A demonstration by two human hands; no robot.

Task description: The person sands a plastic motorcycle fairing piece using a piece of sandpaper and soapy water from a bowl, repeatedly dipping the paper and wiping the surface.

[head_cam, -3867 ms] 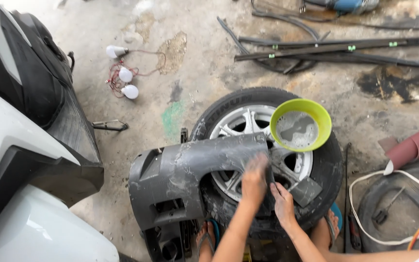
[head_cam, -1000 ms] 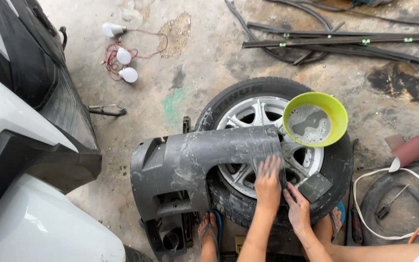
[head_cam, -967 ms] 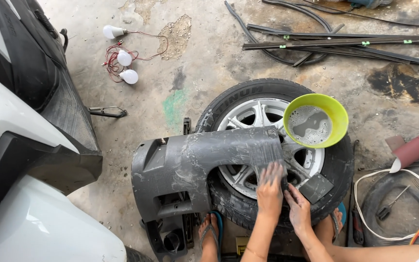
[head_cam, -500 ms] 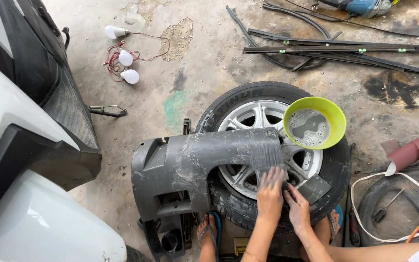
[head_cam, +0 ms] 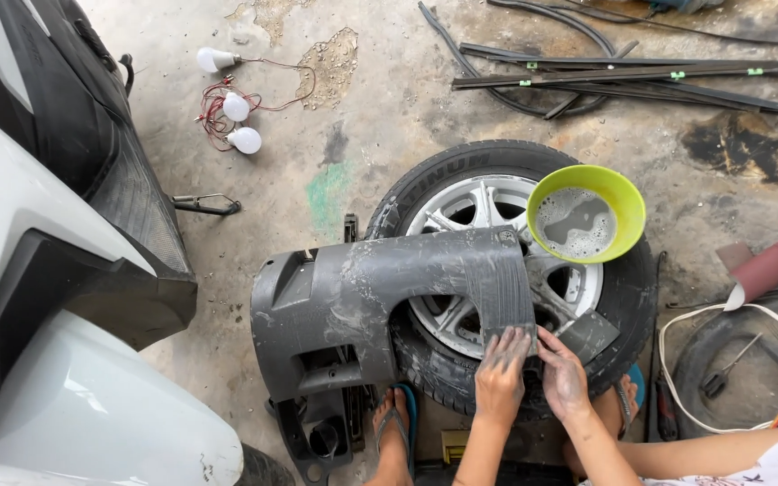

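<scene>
Even, soft daylight fills the sharply focused scene; shadows stay faint, with mild wide-angle stretching at the edges.

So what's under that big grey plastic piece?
A car tyre with a silver wheel lies flat under the grey panel. The panel and both hands, left hand and right hand, cover part of the wheel, so that part is hidden.

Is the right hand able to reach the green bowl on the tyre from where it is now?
Probably yes. The right hand rests on the grey panel, and the green bowl sits just beyond it with nothing between.
</scene>
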